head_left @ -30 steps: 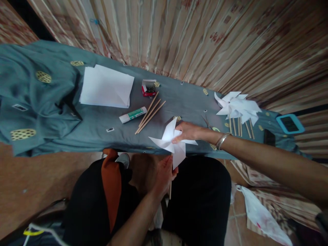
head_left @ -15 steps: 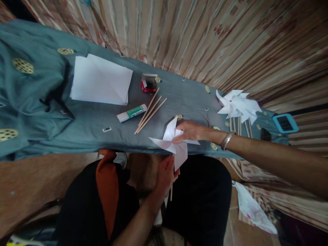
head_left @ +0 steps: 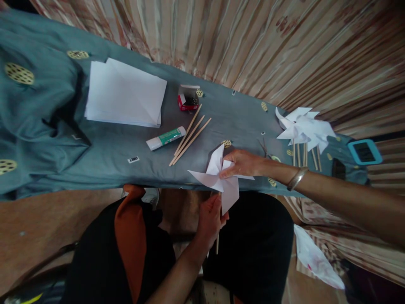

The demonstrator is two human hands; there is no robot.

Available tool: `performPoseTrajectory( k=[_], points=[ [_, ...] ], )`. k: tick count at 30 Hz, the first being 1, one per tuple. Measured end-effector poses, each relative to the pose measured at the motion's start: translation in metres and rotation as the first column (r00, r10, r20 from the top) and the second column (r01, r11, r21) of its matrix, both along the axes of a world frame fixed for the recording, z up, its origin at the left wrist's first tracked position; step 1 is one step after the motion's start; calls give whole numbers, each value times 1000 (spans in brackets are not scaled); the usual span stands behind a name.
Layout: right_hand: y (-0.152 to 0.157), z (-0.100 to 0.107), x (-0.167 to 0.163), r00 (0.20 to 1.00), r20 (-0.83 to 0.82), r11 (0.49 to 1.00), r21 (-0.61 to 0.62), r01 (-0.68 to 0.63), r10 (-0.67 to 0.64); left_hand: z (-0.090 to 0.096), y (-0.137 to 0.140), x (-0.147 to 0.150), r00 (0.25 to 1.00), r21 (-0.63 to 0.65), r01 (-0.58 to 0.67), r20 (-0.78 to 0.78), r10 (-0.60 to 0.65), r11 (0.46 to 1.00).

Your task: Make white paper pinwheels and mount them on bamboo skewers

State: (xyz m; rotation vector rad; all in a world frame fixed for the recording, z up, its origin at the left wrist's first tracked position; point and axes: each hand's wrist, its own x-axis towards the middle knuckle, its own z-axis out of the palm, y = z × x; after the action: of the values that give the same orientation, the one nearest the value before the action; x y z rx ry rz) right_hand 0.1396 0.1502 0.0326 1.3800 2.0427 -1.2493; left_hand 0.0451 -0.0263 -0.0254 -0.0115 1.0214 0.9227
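Observation:
A white paper pinwheel (head_left: pixel 230 191) is held over my lap at the table's near edge. My left hand (head_left: pixel 211 215) is closed around its wooden stick (head_left: pixel 217 244), just below the paper blades. With thumb and fingers my right hand (head_left: pixel 242 163) pinches the pinwheel at its middle; the fingers cover the centre, so any pin there is hidden. Beyond the hands lie several loose wooden sticks (head_left: pixel 190 137), a glue stick (head_left: pixel 166 138) and a small red box (head_left: pixel 188 99) with its lid up and dark small pieces inside.
A stack of white paper (head_left: pixel 126 93) lies at the left of the cloth-covered table (head_left: pixel 104 147). Several finished-looking pinwheels (head_left: pixel 305 124) rest at the right, near scissors (head_left: pixel 265 147) and a blue-framed device (head_left: pixel 365 152). A pleated curtain (head_left: pixel 202 38) hangs along the far side.
The view has shifted slightly, so most things appear a little further right. Both hands keep the same hold on the pinwheel and its stick.

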Motion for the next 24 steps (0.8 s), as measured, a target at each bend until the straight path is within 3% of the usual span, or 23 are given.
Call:
performPoseTrajectory(
  k=[11, 18, 24],
  points=[
    [-7, 3, 13, 974, -220, 996, -85, 35, -53, 5, -1, -3, 999, 49, -11, -41, 13, 999],
    [-11, 8, 22, 905, -321, 954, -202, 223, -279, 12, 4, -4, 994, 132, 56, -98, -43, 990],
    [-12, 20, 27, 825, -388, 911, -147, 384, -411, 31, 11, -7, 995, 273, 53, -99, -27, 960]
  ],
)
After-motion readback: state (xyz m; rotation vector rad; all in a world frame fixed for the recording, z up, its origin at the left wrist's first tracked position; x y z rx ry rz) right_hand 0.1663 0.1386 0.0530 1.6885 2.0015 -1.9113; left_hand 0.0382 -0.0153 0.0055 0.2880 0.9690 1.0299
